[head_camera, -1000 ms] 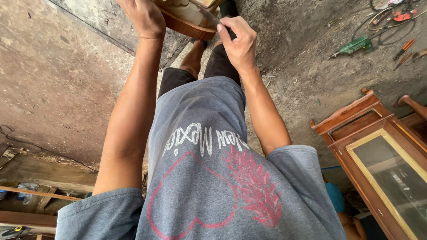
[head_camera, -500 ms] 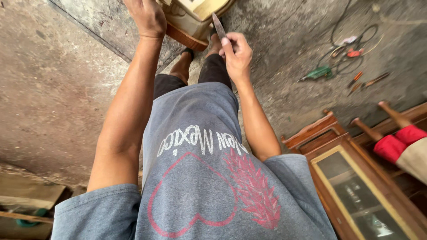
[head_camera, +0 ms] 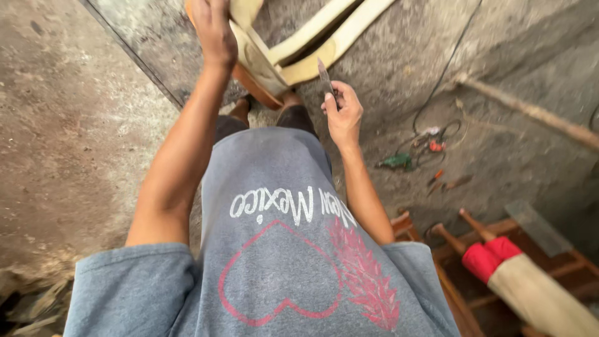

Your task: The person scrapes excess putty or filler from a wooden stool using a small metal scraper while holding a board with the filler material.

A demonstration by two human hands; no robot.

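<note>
While my left hand is curled shut on the top edge of the pale wooden frame, holding it tilted up off the concrete floor ahead of my knees, my right hand is closed round a narrow blade, tip up, just beside the wood and not touching it. Judging by that gap, the blade work on this piece looks partly done at most; how much remains I cannot tell
</note>
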